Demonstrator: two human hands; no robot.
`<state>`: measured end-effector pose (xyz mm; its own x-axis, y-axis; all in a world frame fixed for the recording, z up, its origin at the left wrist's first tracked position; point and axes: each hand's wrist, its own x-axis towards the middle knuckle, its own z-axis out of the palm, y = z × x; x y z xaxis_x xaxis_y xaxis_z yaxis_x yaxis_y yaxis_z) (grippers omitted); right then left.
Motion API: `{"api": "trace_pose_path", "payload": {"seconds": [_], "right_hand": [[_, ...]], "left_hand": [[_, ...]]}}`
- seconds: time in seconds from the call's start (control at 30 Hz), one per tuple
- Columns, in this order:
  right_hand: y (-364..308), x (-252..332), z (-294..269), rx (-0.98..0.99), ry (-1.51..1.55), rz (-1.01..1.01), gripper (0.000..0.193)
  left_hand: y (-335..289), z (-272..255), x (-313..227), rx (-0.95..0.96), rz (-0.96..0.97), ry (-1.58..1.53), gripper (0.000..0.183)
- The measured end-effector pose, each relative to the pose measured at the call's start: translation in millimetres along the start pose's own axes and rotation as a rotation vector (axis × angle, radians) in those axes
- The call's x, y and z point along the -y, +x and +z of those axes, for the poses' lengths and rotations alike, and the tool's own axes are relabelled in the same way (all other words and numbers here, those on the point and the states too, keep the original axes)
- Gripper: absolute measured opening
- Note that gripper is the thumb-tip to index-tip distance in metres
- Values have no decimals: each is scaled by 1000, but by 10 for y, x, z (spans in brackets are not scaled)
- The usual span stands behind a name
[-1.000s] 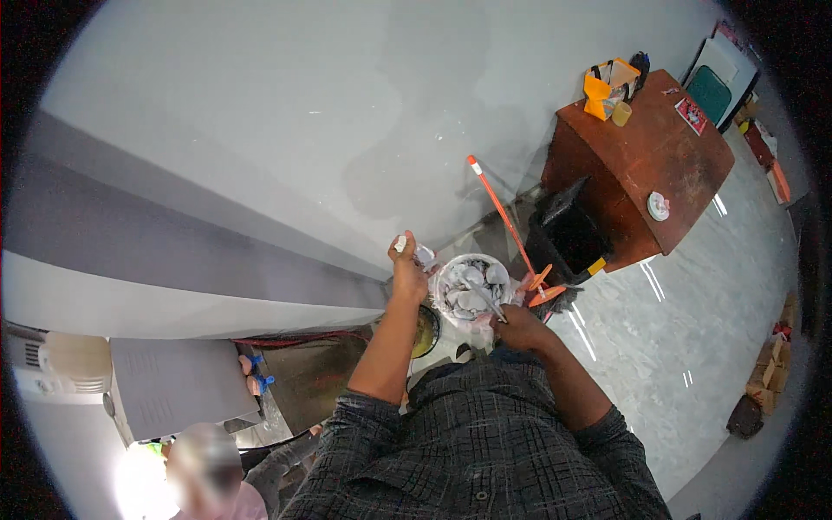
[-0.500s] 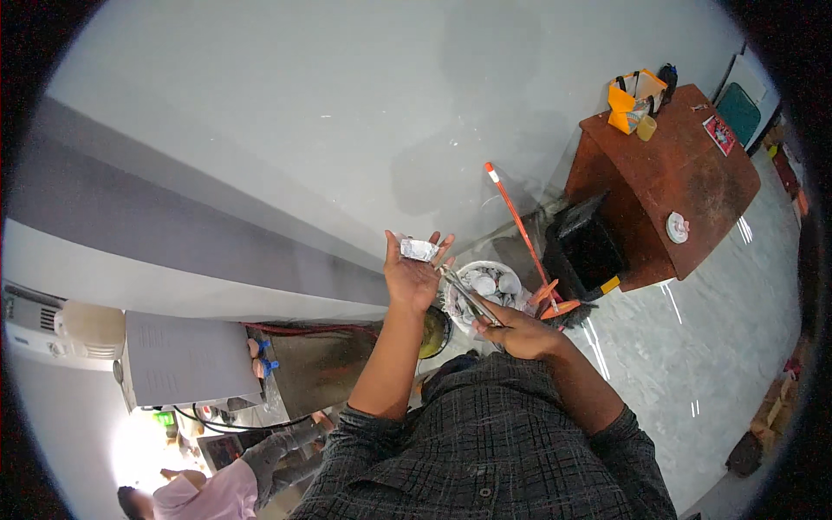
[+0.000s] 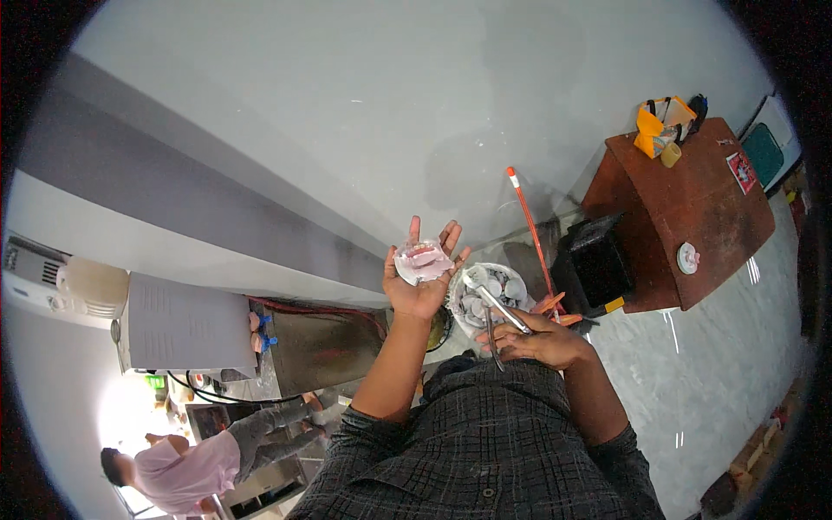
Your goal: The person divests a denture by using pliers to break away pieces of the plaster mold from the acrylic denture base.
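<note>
My left hand (image 3: 418, 296) is palm up with its fingers spread, and a dental cast (image 3: 423, 260) rests on it. The cast is white at its edge, with a pink gum-like part and a row of teeth. In my right hand (image 3: 551, 345) is a long metal tool like pliers (image 3: 507, 316), its two arms apart. One arm is bright and thick, the other thin and dark. Just beyond the tool stands a white bucket (image 3: 462, 322) filled with broken white plaster pieces (image 3: 494, 286). The tool is held apart from the cast, over the bucket's near side.
A black bin (image 3: 598, 264) and an orange-handled broom (image 3: 530, 221) stand right of the bucket. Farther right, a brown table (image 3: 693, 204) carries an orange bag (image 3: 659, 130) and another pink-and-white cast (image 3: 687, 258). A grey metal cabinet (image 3: 186, 325) and a person (image 3: 186, 464) are at left.
The piece on my left hand now shows its pink, toothed side instead of a whitish face. The metal tool has swung toward me, away from my left hand, and its arms have spread.
</note>
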<state>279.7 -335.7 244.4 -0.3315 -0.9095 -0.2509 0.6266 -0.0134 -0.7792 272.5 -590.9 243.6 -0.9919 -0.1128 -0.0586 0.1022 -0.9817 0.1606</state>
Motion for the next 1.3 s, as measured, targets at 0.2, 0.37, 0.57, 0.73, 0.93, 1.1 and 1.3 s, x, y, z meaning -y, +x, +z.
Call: {"api": "trace_pose_path", "payload": {"seconds": [0.2, 0.37, 0.57, 0.73, 0.93, 1.1, 1.3], "right_hand": [[-1, -71, -168, 87, 539, -243, 76], [61, -78, -124, 65, 741, -313, 87], [43, -238, -46, -90, 369, -25, 92], [-21, -37, 172, -96, 1, 176, 78], [36, -6, 117, -43, -288, 87, 77], [72, 6, 117, 10, -266, 119, 77], [113, 43, 167, -11, -43, 200, 72]], "left_hand": [[-36, -35, 25, -193, -5, -78, 74], [-113, -455, -4, -130, -85, -100, 65], [-19, -294, 138, -429, 116, -160, 61], [-2, -261, 152, -239, -37, -46, 68], [58, -296, 147, -13, -124, 10, 71], [65, -148, 119, -106, -99, 199, 67], [7, -9, 175, -54, -57, 287, 64]]}}
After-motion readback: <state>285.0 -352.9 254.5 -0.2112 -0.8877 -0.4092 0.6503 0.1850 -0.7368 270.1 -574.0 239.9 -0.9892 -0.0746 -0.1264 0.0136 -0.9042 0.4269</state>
